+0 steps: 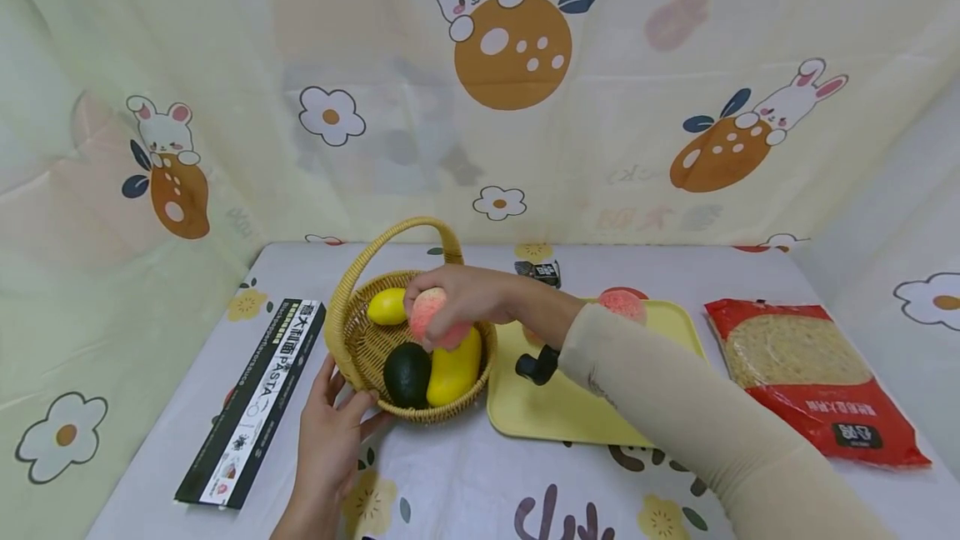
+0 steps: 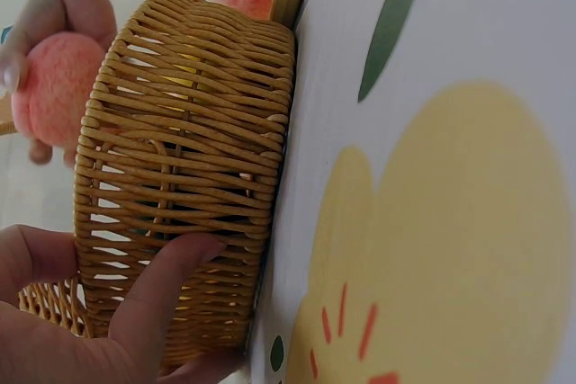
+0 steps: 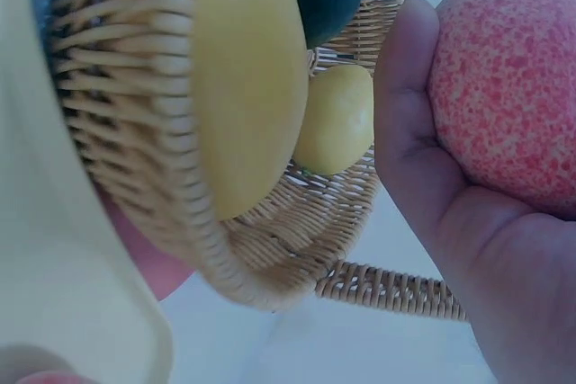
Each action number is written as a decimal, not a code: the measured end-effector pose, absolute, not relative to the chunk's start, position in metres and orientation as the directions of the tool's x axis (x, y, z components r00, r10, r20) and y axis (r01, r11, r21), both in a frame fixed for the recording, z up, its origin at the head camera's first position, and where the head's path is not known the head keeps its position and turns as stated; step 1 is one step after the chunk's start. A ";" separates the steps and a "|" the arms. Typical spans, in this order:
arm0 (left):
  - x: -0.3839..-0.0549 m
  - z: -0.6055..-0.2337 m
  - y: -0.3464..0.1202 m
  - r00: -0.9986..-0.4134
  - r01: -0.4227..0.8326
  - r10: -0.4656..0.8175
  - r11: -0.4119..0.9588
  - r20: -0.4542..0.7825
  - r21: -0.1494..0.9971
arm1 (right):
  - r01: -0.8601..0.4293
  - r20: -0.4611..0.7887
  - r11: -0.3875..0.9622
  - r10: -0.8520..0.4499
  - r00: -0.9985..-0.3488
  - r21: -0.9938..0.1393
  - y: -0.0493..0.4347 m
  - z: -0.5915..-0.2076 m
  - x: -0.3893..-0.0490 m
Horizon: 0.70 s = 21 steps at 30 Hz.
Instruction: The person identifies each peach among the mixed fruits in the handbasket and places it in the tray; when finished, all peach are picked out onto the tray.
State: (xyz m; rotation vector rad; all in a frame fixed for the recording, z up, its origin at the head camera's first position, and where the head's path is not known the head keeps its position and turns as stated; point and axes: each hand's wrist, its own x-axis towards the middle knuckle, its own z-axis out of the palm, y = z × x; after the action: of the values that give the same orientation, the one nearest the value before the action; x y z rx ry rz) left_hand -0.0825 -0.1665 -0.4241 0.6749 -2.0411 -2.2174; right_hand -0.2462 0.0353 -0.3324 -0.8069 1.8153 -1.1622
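Observation:
My right hand (image 1: 465, 302) grips a pink peach (image 1: 429, 312) above the wicker basket (image 1: 352, 357). In the right wrist view the speckled peach (image 3: 508, 87) sits against the palm, with the thumb along its side. My left hand (image 1: 333, 432) holds the basket's near left side; in the left wrist view its thumb presses the woven wall (image 2: 193, 168) and another finger reaches the rim. Inside the basket lie a lemon (image 1: 387, 307), a dark green avocado (image 1: 407, 375) and a yellow mango (image 1: 456, 372). The basket's handle (image 1: 367, 257) arches up behind the right hand.
A yellow tray (image 1: 555, 419) beside the basket carries a peach (image 1: 624, 305) and another partly hidden by my right arm. A black pasta box (image 1: 255, 398) lies at left, a red pasta bag (image 1: 817, 382) at right. A small black packet (image 1: 538, 272) lies behind the tray.

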 end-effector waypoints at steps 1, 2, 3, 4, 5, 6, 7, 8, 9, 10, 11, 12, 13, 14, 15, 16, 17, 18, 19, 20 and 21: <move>-0.082 -0.424 -0.166 -0.904 -0.249 -0.325 -0.126 -0.277 0.960 | -0.083 -0.290 0.368 -0.837 -0.464 -0.926 0.039 -0.333 -0.245; -0.082 -0.424 -0.166 -0.905 -0.248 -0.323 -0.127 -0.276 0.960 | -0.088 -0.286 0.366 -0.835 -0.471 -0.926 0.043 -0.333 -0.244; -0.083 -0.425 -0.166 -0.907 -0.246 -0.319 -0.129 -0.275 0.961 | -0.089 -0.282 0.365 -0.832 -0.477 -0.927 0.047 -0.334 -0.243; -0.083 -0.425 -0.166 -0.908 -0.245 -0.316 -0.132 -0.275 0.960 | -0.090 -0.280 0.366 -0.828 -0.485 -0.926 0.051 -0.334 -0.241; -0.083 -0.425 -0.166 -0.909 -0.245 -0.313 -0.133 -0.275 0.960 | -0.097 -0.276 0.366 -0.826 -0.491 -0.925 0.056 -0.334 -0.239; -0.083 -0.425 -0.166 -0.910 -0.244 -0.311 -0.135 -0.275 0.960 | -0.105 -0.275 0.373 -0.820 -0.502 -0.922 0.061 -0.333 -0.236; -0.083 -0.425 -0.166 -0.910 -0.245 -0.310 -0.135 -0.275 0.960 | -0.110 -0.273 0.377 -0.815 -0.511 -0.920 0.066 -0.333 -0.234; -0.084 -0.425 -0.166 -0.910 -0.245 -0.310 -0.135 -0.275 0.960 | -0.113 -0.271 0.379 -0.811 -0.518 -0.918 0.071 -0.332 -0.231; -0.084 -0.425 -0.166 -0.910 -0.245 -0.310 -0.134 -0.275 0.960 | -0.111 -0.269 0.378 -0.808 -0.525 -0.919 0.076 -0.331 -0.229; -0.084 -0.425 -0.166 -0.910 -0.244 -0.311 -0.134 -0.274 0.961 | -0.110 -0.266 0.376 -0.806 -0.529 -0.920 0.081 -0.330 -0.226; -0.084 -0.424 -0.167 -0.910 -0.242 -0.312 -0.133 -0.273 0.961 | -0.111 -0.260 0.371 -0.805 -0.533 -0.922 0.086 -0.329 -0.223; -0.084 -0.424 -0.167 -0.910 -0.241 -0.314 -0.133 -0.271 0.961 | -0.109 -0.254 0.365 -0.803 -0.539 -0.924 0.092 -0.328 -0.221; -0.084 -0.424 -0.167 -0.910 -0.239 -0.315 -0.133 -0.269 0.962 | -0.105 -0.247 0.357 -0.802 -0.543 -0.928 0.097 -0.328 -0.219; -0.084 -0.424 -0.167 -0.910 -0.238 -0.316 -0.134 -0.270 0.962 | -0.109 -0.240 0.352 -0.801 -0.548 -0.930 0.102 -0.328 -0.216; -0.084 -0.424 -0.167 -0.909 -0.238 -0.317 -0.134 -0.269 0.962 | -0.116 -0.232 0.352 -0.798 -0.556 -0.929 0.107 -0.327 -0.214; -0.084 -0.424 -0.167 -0.909 -0.238 -0.319 -0.134 -0.270 0.962 | -0.133 -0.225 0.357 -0.793 -0.566 -0.925 0.113 -0.327 -0.212; -0.084 -0.424 -0.167 -0.908 -0.240 -0.321 -0.134 -0.271 0.961 | -0.145 -0.219 0.365 -0.784 -0.580 -0.920 0.119 -0.326 -0.209; -0.084 -0.424 -0.167 -0.907 -0.241 -0.322 -0.135 -0.272 0.961 | -0.155 -0.214 0.371 -0.776 -0.594 -0.916 0.124 -0.326 -0.207; -0.084 -0.424 -0.167 -0.906 -0.243 -0.323 -0.136 -0.275 0.961 | -0.160 -0.210 0.378 -0.765 -0.608 -0.912 0.130 -0.325 -0.205; -0.084 -0.425 -0.167 -0.904 -0.244 -0.325 -0.137 -0.276 0.960 | -0.165 -0.205 0.383 -0.755 -0.623 -0.909 0.136 -0.325 -0.202; -0.084 -0.425 -0.167 -0.904 -0.244 -0.326 -0.137 -0.276 0.960 | -0.163 -0.204 0.389 -0.742 -0.638 -0.907 0.141 -0.324 -0.200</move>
State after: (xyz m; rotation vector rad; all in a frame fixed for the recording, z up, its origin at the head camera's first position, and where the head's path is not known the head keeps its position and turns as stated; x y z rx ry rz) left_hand -0.0837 -0.1673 -0.4245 0.6697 -2.0247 -2.2287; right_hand -0.2003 0.1414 -0.3242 -0.7726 2.0455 -1.2399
